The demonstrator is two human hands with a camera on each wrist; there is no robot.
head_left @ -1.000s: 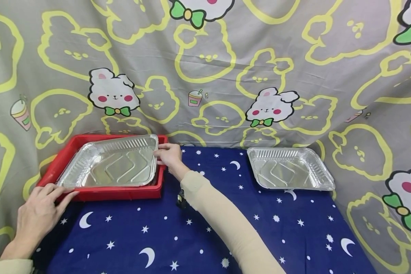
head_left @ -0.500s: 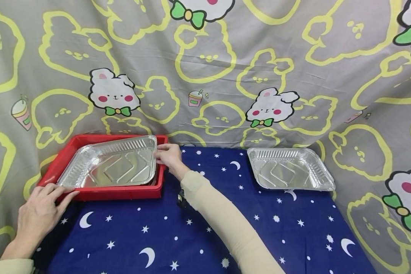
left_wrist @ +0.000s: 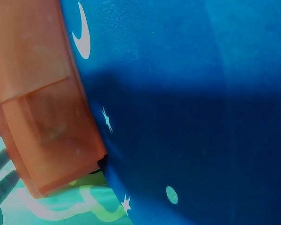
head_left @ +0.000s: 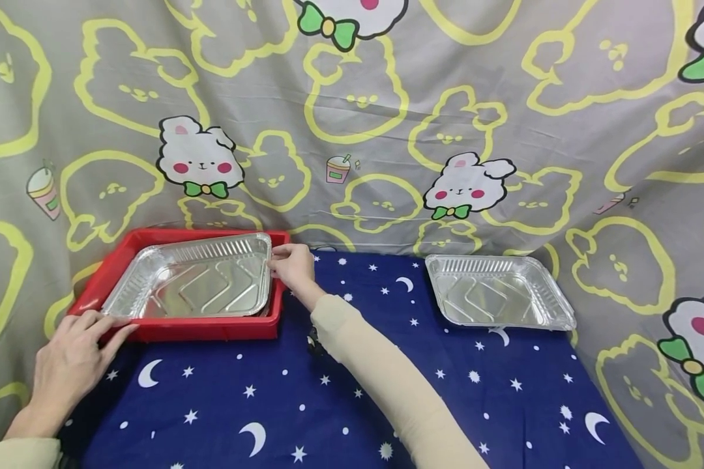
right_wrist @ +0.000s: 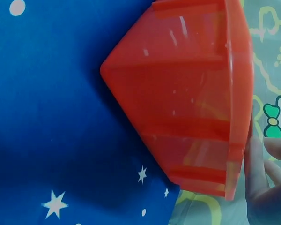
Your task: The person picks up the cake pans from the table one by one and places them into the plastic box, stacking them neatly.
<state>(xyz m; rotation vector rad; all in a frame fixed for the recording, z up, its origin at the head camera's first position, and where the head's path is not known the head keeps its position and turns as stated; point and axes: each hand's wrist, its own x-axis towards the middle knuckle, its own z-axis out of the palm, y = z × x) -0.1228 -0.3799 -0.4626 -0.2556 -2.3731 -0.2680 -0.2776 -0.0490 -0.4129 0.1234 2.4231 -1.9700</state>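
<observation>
A shiny foil tray (head_left: 211, 280) sits slightly tilted inside a red plastic bin (head_left: 205, 330), at the left of the head view. My right hand (head_left: 293, 267) pinches the tray's right edge between thumb and fingers, just inside the bin's right wall. At the bin's front left corner my left hand (head_left: 70, 358) grips the rim, thumb along the outer front wall and fingertips over the top by the tray's corner. The left wrist view has the fingers (left_wrist: 4, 183) beside the bin's wall (left_wrist: 51, 126). What lies under the tray is mostly hidden.
A second foil tray (head_left: 493, 293) stands at the back right of the dark blue tablecloth (head_left: 328, 417) with moons and stars. A grey curtain (head_left: 375, 156) with rabbit prints hangs right behind the bin and around both sides.
The right end of the foil tray has sunk a little lower in the bin, with my right hand following. The left hand stays at the corner. The head view has shifted slightly.
</observation>
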